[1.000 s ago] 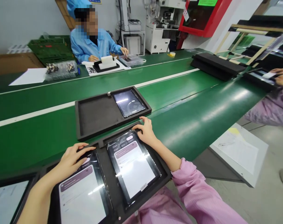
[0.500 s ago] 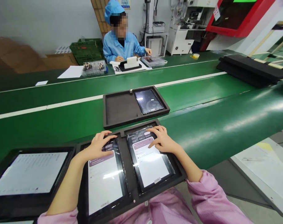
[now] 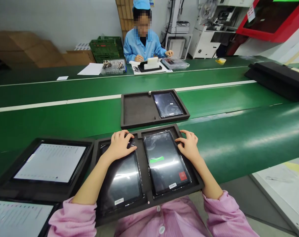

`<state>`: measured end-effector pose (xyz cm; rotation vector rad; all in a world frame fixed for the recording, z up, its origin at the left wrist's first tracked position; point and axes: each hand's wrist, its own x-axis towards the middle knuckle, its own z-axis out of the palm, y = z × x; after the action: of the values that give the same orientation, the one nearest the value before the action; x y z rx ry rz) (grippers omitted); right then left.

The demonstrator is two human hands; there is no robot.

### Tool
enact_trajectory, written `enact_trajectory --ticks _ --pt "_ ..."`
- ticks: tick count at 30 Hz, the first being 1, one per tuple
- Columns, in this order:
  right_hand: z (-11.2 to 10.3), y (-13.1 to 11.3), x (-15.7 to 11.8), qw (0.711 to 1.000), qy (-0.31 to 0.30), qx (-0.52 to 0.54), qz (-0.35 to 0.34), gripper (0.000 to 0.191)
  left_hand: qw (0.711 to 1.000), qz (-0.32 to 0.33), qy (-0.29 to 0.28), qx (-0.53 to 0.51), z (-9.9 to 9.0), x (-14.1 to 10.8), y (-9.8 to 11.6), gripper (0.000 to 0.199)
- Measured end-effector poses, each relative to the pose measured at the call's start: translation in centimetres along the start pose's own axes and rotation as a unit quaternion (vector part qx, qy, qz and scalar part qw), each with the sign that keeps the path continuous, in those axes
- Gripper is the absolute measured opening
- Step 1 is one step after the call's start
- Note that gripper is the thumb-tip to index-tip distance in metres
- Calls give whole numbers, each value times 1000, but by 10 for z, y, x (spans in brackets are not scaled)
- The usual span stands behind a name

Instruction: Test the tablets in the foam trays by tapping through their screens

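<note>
A black two-slot foam tray (image 3: 146, 184) lies in front of me with a dark-screened tablet in each slot. My left hand (image 3: 122, 144) rests with fingers spread over the top end of the left tablet (image 3: 126, 179), hiding that part. Beside the upper right corner of the right tablet (image 3: 166, 164), my right hand (image 3: 188, 144) has its fingers apart at the tray's right rim. Both tablets carry a small white label near the lower edge. A green patch and a red patch show on the right one's glass.
A second foam tray (image 3: 138, 113) ahead on the green belt (image 3: 90, 113) holds one tablet (image 3: 167, 104). To the left, a tray holds tablets with lit white screens (image 3: 50, 161). Across the belt, a person in blue (image 3: 145, 46) works beside clear parts boxes (image 3: 113, 66).
Both tablet screens have gone from lit pages to dark. My right hand has moved off the right tablet's glass to the tray's right rim. The whole view has shifted.
</note>
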<state>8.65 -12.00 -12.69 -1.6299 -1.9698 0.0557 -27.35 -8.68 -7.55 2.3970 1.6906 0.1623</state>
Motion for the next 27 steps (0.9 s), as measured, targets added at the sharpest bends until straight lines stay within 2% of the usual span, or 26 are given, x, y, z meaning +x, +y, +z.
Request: enact_trajectory --ticks 3,8,12,17,21,27 --pt "0 0 -1 1000 2 10 4 32 999 -18 -6 29 5 -2 11 56" --pt "1 1 0 999 3 29 29 28 998 -52 4 44 8 0 26 55" --pt "1 3 0 998 -9 62 32 28 996 -69 -19 58 7 2 34 59" --pt "1 4 0 997 -11 53 47 29 994 -69 -31 78 4 2 35 59" --pt "3 6 0 998 -23 39 51 36 994 -74 -23 80 2 2 34 49" --pt "7 14 1 994 -31 95 40 36 993 -80 -14 89 4 3 35 42"
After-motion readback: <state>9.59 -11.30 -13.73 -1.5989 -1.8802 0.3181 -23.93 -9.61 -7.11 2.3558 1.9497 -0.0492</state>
